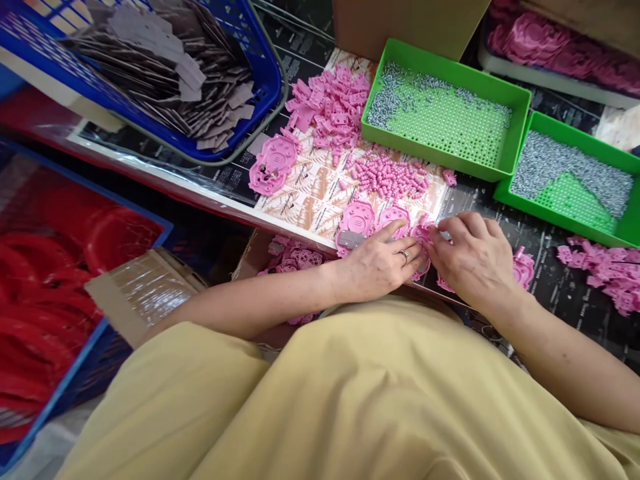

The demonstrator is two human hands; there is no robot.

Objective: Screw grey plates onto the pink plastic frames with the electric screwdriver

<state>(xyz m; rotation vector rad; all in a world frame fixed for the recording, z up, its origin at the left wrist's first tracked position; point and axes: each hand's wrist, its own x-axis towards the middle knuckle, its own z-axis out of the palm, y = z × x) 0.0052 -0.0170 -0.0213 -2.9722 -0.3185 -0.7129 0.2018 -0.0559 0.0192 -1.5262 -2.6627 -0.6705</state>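
My left hand [383,263], with a ring on one finger, lies palm down at the table's front edge. Its fingers are stretched out over a pink plastic casing [424,265], touching it. Thumb and fingers of my right hand [473,257] are pinched at a small pink plastic part [425,228] above that casing, partly covered by the fingers. Just left stands a pink casing half [357,219] with a grey plate [351,240] on it. Another casing half [395,217] shows behind my left fingers. More pink pieces [523,267] peek out beyond my right hand.
Small pink pieces [390,175] and pink brackets [333,100] lie in heaps behind. Two green trays [493,167] [565,223] hold screws. A blue basket [273,73] holds grey plates. Pink parts [607,270] lie right. A cardboard box [247,257] with pink casings sits below the edge.
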